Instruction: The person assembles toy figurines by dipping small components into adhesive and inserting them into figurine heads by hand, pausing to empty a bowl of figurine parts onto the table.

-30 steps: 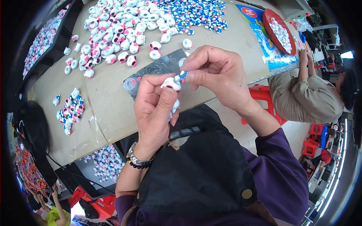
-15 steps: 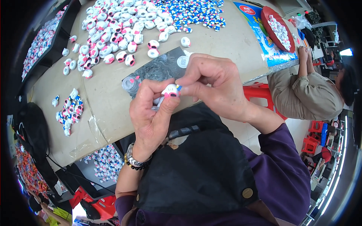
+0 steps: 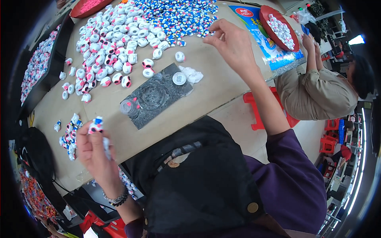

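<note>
My left hand [image 3: 95, 156] is closed around a small white figurine [image 3: 96, 126] with a blue top and pink-and-black face parts. Another pale piece [image 3: 106, 146] shows among its fingers, blurred. Beside that hand lies a small cluster of similar white, pink and blue figurines [image 3: 70, 137]. My right hand [image 3: 234, 45] hangs over the table, thumb and fingers apart and nothing visible between them. Its fingertips are nearest to the edge of a pile of tiny blue, white and pink pieces [image 3: 178, 18]. Left of this pile spread many white hollow heads [image 3: 115, 35] with pink and black parts.
A dark stone slab [image 3: 154, 97] with two small round clear containers lies before me, crumpled white tissue [image 3: 192, 74] at its edge. A red dish [image 3: 264, 23] of white pieces sits far right, a black tray [image 3: 49, 59] at left. A co-worker [image 3: 317, 91] sits at right.
My hands have come apart. The left has moved left with the figurine, toward the small cluster; the right has let go and moved up toward the blue pieces. The view has shifted slightly.
</note>
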A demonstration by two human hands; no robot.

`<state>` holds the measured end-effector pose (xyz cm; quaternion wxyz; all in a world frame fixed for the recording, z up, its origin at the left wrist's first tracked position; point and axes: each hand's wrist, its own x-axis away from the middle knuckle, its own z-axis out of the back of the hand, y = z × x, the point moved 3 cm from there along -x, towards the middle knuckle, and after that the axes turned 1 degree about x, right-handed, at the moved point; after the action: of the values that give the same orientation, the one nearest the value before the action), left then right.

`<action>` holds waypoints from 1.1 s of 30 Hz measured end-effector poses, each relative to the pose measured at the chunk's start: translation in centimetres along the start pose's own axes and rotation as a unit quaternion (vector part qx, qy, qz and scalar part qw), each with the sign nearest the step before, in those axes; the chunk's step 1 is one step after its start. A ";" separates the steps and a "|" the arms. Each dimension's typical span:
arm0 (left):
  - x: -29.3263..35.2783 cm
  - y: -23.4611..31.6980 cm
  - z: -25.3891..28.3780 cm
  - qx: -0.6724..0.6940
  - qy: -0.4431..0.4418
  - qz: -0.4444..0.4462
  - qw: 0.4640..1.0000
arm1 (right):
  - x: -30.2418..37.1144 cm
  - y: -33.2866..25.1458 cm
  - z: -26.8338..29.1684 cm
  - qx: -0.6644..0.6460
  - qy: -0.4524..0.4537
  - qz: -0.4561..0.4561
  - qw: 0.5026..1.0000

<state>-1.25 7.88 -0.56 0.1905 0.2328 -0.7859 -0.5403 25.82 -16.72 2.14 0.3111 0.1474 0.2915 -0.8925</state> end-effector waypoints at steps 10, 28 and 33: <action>-0.8 1.5 6.0 -0.593 0.181 -0.167 0.767 | -0.9 5.3 -4.4 0.070 0.036 0.089 0.993; 0.7 0.3 0.4 0.551 -0.071 0.179 0.812 | 3.2 -4.2 -1.5 -0.443 -0.188 -0.147 0.864; 2.0 -0.3 -2.1 0.446 -0.067 0.193 0.872 | 2.4 -5.5 -1.9 -0.282 -0.158 0.035 0.946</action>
<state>-1.68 5.10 -0.02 0.1137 0.0993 -0.9835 -0.0996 20.60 -13.15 1.98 0.4129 -0.0793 0.4727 -0.7744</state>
